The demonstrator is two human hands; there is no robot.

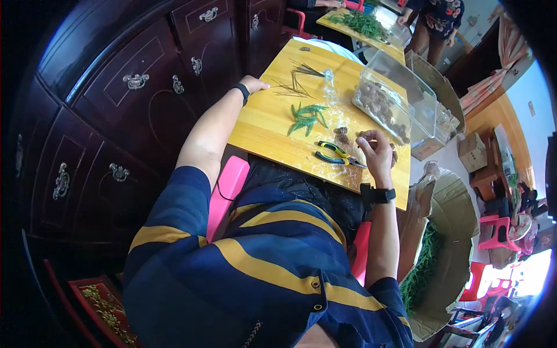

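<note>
Right hand (378, 152) curled beside pliers (346, 159), brown clump (394, 155) partly hidden behind — left hand (253, 84) at table (261, 119) edge — both grips unclear

The left hand (253, 85) rests at the far left edge of a yellow wooden table (255, 124). The right hand (377, 152) is over the near right part, fingers curled together just beside yellow-and-black pliers (337, 155) (whether something is pinched there is hard to tell). A brown cone (342, 134) lies near the pliers. Farther left are green sprigs (307, 118), with thin dark stems (293, 88) beyond. A clear plastic bin (400, 76) of brown pieces stands at the right; greenery (426, 261) fills a cardboard box (455, 214) below.
</note>
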